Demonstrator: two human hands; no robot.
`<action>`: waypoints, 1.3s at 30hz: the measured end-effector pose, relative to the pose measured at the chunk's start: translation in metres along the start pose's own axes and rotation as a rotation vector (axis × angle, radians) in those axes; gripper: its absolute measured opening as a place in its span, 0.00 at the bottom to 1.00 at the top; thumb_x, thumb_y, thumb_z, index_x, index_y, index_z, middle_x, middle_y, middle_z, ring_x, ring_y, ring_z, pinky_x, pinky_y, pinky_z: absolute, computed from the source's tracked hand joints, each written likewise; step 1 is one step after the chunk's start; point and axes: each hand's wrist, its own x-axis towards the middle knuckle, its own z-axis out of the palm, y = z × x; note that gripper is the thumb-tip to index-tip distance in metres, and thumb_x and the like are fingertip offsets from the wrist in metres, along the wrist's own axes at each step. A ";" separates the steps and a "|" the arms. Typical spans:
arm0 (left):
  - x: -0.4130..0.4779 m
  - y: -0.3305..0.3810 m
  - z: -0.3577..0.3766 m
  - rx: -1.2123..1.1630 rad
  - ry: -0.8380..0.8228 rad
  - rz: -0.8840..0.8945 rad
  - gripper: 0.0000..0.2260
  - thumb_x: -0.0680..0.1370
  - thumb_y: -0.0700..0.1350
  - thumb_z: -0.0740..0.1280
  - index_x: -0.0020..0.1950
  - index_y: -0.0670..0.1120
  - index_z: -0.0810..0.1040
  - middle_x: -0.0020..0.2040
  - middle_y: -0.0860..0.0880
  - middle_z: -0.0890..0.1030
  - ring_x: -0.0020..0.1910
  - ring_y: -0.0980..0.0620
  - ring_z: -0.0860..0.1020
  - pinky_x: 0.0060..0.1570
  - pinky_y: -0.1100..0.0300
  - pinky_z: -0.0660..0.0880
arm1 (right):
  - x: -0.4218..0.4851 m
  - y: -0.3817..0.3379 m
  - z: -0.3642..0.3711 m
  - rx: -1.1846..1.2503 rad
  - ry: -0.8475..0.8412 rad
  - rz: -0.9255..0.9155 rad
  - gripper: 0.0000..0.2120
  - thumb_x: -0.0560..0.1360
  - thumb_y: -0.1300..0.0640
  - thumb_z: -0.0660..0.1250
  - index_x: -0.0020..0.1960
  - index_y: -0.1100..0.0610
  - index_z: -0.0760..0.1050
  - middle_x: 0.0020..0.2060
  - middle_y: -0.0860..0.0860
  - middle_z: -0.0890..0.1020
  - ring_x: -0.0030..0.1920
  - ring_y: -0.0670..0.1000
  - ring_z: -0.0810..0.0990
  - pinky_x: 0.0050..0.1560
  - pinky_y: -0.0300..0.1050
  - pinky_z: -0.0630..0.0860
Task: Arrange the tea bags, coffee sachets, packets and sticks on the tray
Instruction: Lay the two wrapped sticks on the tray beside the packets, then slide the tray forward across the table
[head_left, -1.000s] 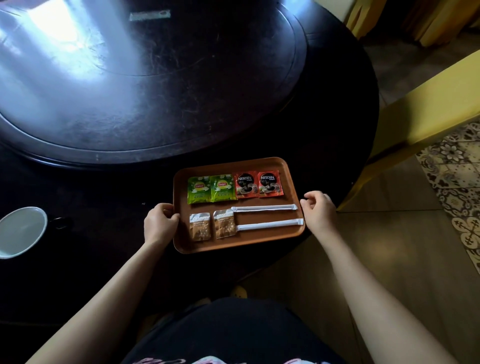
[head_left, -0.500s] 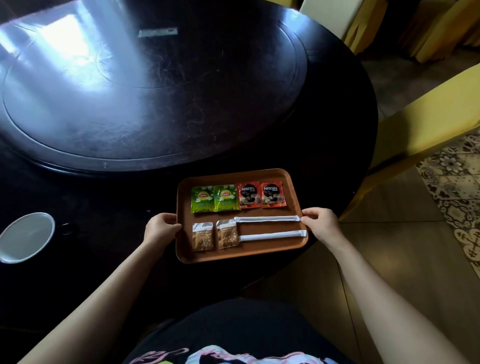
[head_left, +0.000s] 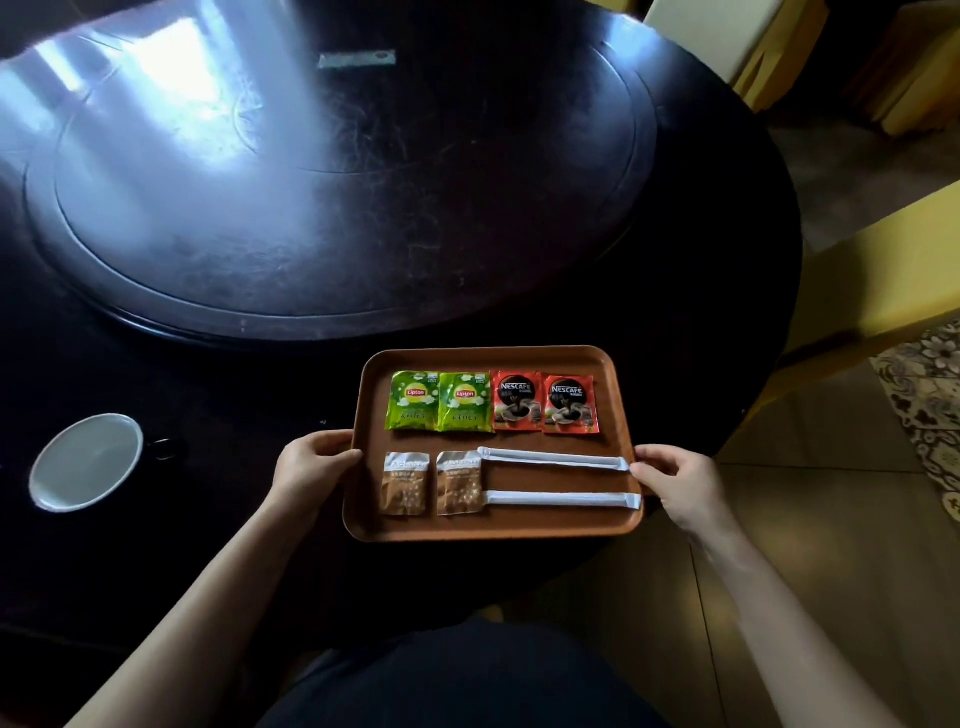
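Note:
A brown tray (head_left: 493, 527) sits at the near edge of the dark round table (head_left: 156, 519). Along its far row lie two green tea bags (head_left: 439, 401) on the left and two red coffee sachets (head_left: 545, 402) on the right. Its near row has two small brown packets (head_left: 431, 483) and, right of them, two long white sticks (head_left: 558, 478) lying parallel. My left hand (head_left: 311, 462) grips the tray's left rim. My right hand (head_left: 675, 480) holds the right rim, fingertips touching the end of the upper stick.
A white cup (head_left: 85, 462) stands on the table left of the tray. A raised round turntable (head_left: 337, 171) fills the table's middle, with a small pale strip (head_left: 357, 58) at its far side. Yellow chairs (head_left: 883, 270) stand to the right over the tiled floor.
The tray with both hands on it sits lower in the view and nearer to me than one second ago; my right hand's fingers have spread along the rim. The items kept their places.

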 end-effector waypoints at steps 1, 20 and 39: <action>0.002 0.003 -0.003 -0.042 0.004 -0.007 0.10 0.70 0.35 0.69 0.47 0.47 0.82 0.39 0.50 0.84 0.37 0.53 0.82 0.31 0.65 0.77 | 0.002 -0.006 0.001 -0.004 0.005 -0.010 0.15 0.72 0.65 0.66 0.59 0.65 0.76 0.52 0.60 0.81 0.50 0.54 0.79 0.49 0.46 0.76; 0.145 0.147 -0.046 -0.156 0.156 0.032 0.12 0.70 0.34 0.68 0.52 0.41 0.81 0.38 0.43 0.82 0.34 0.49 0.79 0.43 0.54 0.80 | 0.151 -0.198 0.044 0.086 -0.033 -0.063 0.13 0.72 0.66 0.66 0.56 0.65 0.77 0.49 0.61 0.82 0.45 0.55 0.81 0.43 0.43 0.76; 0.262 0.170 -0.052 -0.191 0.122 -0.102 0.13 0.67 0.31 0.71 0.50 0.40 0.82 0.47 0.38 0.83 0.42 0.43 0.82 0.49 0.50 0.80 | 0.243 -0.223 0.118 -0.116 0.058 0.026 0.10 0.73 0.65 0.64 0.53 0.63 0.78 0.50 0.59 0.83 0.47 0.54 0.80 0.48 0.46 0.77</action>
